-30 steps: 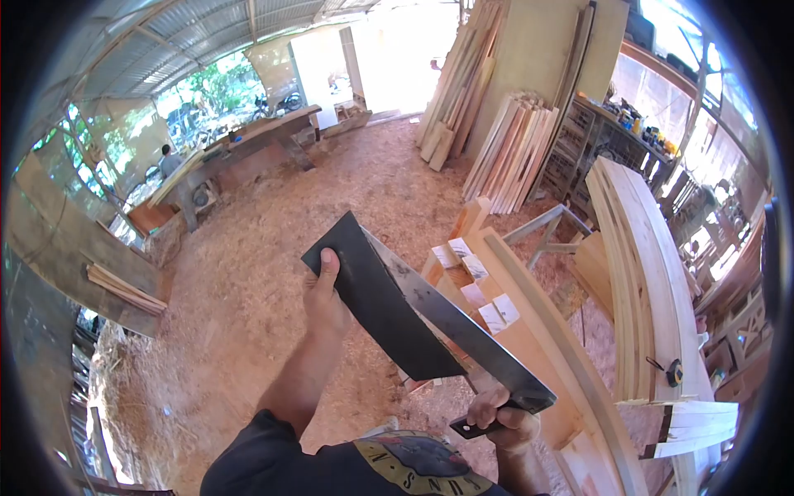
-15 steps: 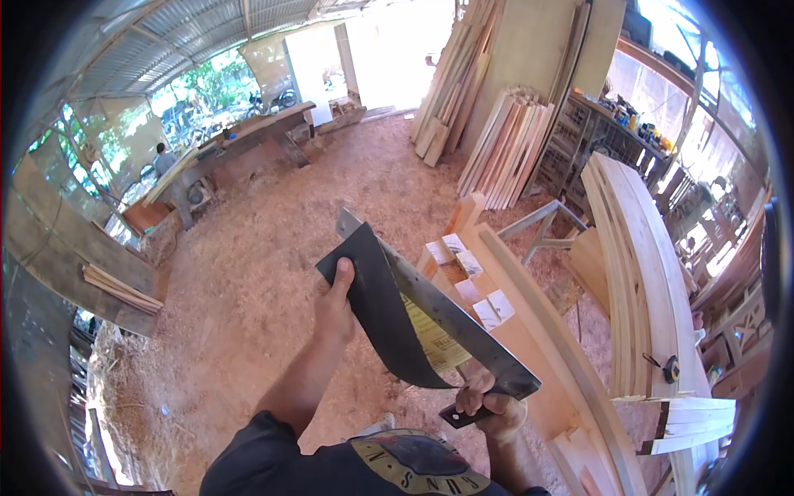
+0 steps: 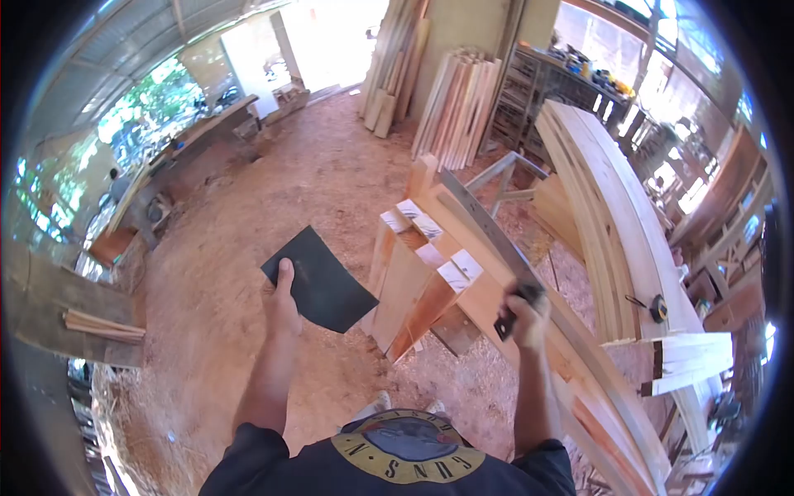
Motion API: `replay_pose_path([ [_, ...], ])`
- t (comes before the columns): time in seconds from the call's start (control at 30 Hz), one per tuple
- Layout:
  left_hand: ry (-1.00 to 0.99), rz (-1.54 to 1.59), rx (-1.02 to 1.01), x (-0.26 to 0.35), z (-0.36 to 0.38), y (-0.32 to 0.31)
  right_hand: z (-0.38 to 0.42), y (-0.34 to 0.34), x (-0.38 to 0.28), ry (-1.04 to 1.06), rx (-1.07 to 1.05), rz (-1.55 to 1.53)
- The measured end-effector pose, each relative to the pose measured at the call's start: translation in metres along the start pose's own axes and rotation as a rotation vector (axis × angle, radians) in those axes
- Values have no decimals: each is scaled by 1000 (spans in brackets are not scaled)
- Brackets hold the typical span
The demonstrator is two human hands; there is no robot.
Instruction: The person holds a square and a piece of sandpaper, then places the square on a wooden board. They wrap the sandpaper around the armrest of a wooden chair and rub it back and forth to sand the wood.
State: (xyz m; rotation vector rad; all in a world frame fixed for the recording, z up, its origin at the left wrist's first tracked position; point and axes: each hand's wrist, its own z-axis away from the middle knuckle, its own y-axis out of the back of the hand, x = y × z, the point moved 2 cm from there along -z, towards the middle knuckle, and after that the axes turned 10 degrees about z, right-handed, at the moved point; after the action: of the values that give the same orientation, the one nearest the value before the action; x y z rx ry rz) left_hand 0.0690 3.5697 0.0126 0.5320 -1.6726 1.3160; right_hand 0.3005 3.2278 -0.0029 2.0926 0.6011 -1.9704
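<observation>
My left hand (image 3: pixel 283 307) grips a dark sheet of sandpaper (image 3: pixel 327 283) by its left edge, thumb on top, over the dirt floor. My right hand (image 3: pixel 530 321) is closed round the black handle of a handsaw (image 3: pixel 490 225), its long metal blade slanting up and left over a long plank (image 3: pixel 558 355). Between my hands stand several wooden pieces (image 3: pixel 403 273) with pale, marked ends, set against the plank.
Curved boards (image 3: pixel 616 190) lie stacked to the right, with a tape measure (image 3: pixel 657 311) on them. Upright planks (image 3: pixel 455 107) lean at the back. A metal frame (image 3: pixel 503 178) stands behind the plank. At the far left, a workbench (image 3: pixel 186 149) stands near a person (image 3: pixel 114 178).
My hands have moved apart. The sandpaper, earlier curled against the saw with its yellow back showing, is now away to the left; the saw has moved right, over the plank. The view has turned right.
</observation>
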Motion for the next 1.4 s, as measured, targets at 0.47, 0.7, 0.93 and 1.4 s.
replay_pose_path([
  [0.47, -24, -59, -107, -22, 18, 21, -70, 91, 191, 312, -302, 1527],
  [0.7, 36, -75, -202, -19, 25, 0, -58, 92, 249, 190, -312, 1682],
  [0.93, 8, -138, -294, -19, 28, -24, -56, 70, 207, 217, 273, 1219],
  [1.4, 12, -292, -372, -42, 51, -80, 45, -67, 52, -118, -475, 180],
])
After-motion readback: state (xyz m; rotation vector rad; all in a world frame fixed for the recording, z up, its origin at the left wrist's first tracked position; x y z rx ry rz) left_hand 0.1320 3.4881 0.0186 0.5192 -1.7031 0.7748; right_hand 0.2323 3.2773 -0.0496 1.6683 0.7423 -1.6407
